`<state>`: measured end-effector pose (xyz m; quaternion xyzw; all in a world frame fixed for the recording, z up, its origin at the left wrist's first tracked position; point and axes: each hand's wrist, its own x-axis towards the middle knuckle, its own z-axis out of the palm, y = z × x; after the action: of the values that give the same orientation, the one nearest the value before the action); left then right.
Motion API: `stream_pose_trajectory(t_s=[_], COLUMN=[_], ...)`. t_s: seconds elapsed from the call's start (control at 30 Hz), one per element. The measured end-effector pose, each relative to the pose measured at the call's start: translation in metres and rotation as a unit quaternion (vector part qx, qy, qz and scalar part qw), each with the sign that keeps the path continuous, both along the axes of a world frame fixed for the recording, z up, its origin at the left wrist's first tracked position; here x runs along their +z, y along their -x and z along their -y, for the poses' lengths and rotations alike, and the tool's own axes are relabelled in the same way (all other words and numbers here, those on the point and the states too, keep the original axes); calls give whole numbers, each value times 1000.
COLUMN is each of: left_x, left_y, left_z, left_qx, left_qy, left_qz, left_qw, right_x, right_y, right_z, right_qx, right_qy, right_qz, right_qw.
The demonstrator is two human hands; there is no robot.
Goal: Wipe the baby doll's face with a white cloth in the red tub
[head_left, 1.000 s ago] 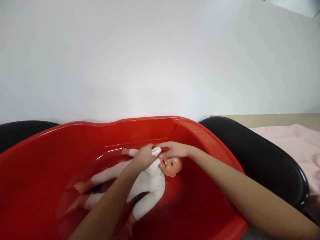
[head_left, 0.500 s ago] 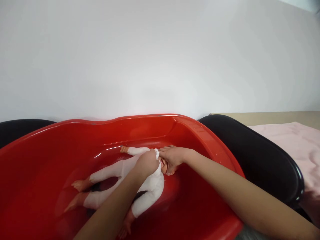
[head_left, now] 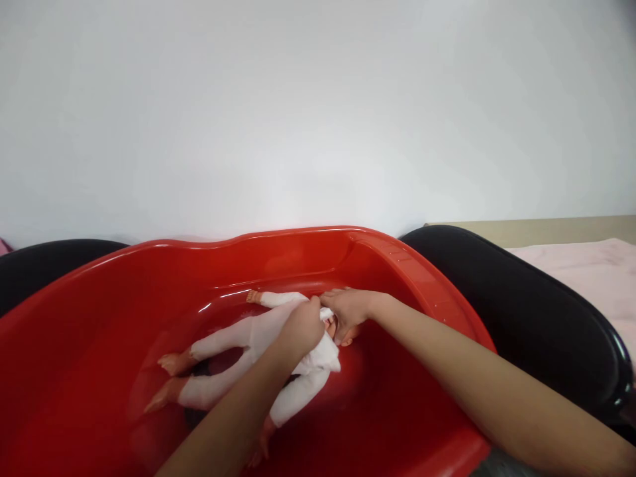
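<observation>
A baby doll (head_left: 233, 344) in a white suit lies on its back inside a red plastic tub (head_left: 412, 268), its feet to the left. My left hand (head_left: 301, 328) is closed over the doll's chest and neck, pinching a small white cloth (head_left: 325, 313). My right hand (head_left: 348, 311) reaches in from the right and cups the doll's head, hiding most of the face; its fingers are curled round the head.
A black tub rim (head_left: 521, 291) sits behind and to the right of the red tub, and another black edge (head_left: 44, 265) shows at the left. A pale pink towel (head_left: 591, 271) lies on a beige surface at the far right. A white wall fills the background.
My right hand has dropped from above the doll's face onto its head, covering the face. My left hand with the white cloth has shifted slightly right and down onto the doll's neck.
</observation>
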<state>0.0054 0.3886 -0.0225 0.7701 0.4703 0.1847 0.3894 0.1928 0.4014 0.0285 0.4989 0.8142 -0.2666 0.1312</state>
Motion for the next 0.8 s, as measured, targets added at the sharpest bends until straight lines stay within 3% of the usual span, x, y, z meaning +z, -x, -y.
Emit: stream_pose_trajectory(t_s=[0.1, 0.27, 0.43, 0.6, 0.8], left_x=[2, 3, -20, -39, -39], left_y=[9, 11, 16, 36, 40], left_z=[-13, -41, -69, -106, -121], left_qx=[10, 94, -6, 74, 34], left_qy=[-51, -181, -170, -129, -112], left_qz=[-61, -98, -146, -195, -183], left_qw=[997, 974, 974, 969, 976], right_x=[0, 1, -2, 0, 4], right_y=[2, 6, 11, 15, 13], right_z=[1, -1, -7, -6, -4], right_qx=[13, 13, 30, 32, 18], right_qy=[-10, 10, 7, 19, 17], right_qz=[8, 36, 40, 75, 49], right_qw=[1000, 999, 999, 996, 998])
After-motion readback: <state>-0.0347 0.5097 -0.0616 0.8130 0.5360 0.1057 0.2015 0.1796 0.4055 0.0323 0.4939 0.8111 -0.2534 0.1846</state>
